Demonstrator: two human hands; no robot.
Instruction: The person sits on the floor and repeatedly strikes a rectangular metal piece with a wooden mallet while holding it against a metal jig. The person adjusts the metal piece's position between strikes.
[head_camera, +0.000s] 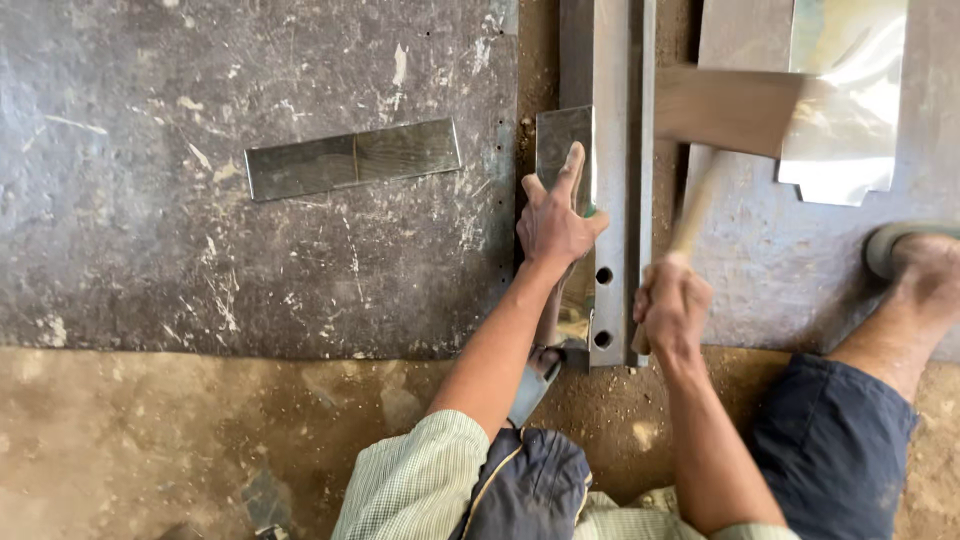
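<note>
hammering is going on, we think. our left hand (556, 225) lies flat with fingers spread, pressing a shiny metal strip (564, 150) against the long steel bar (606, 180) on the floor. our right hand (672, 305) is clenched tight around a wooden mallet (725, 110), which is blurred above the bar. we cannot tell how much of the strip is bent yet. one flat strip (352, 159) lies well apart on the dark mat (200, 250), and a shiny cut sheet (845, 100) lies to the right.
</note>
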